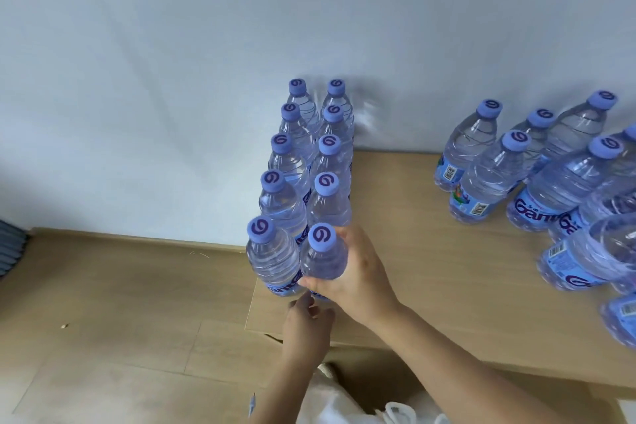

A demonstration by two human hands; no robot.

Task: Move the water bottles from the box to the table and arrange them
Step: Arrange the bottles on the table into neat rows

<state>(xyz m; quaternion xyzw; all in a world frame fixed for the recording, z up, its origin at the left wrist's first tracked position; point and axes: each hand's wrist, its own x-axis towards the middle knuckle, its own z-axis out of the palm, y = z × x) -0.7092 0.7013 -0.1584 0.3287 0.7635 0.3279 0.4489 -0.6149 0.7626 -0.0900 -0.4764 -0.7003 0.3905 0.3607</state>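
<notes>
Behind everything stands a pale wall [172, 45], and below it on my left runs the wood floor [103, 303]. To the right of the floor sits the light brown desk [430, 251], its left edge and front edge both in view.

On the left end of the desk stand two rows of bottles [303, 155], five in each row, running from the wall toward me. They are upright, packed side by side and touching, clear with blue caps and blue labels. Well apart from them, on the right end of the desk, is a loose cluster of bottles [537, 175] of the same kind, upright but not lined up, some cut off by the picture's edge.

My right hand [358, 272] reaches in from the lower right and grips the nearest bottle [323, 255] of the right-hand row, fingers curled round its far side and thumb on the near side low on the body. That bottle stands at the front left corner of the desk, touching its neighbour [272, 251] in the left row.

My left hand [306, 327] is just below, at the desk's edge, with its fingers [303, 305] pointing up toward the base of the two front bottles. They are blurred, and I cannot tell whether they touch or hold anything.

A bit of white cloth [344, 399] shows at the bottom.
</notes>
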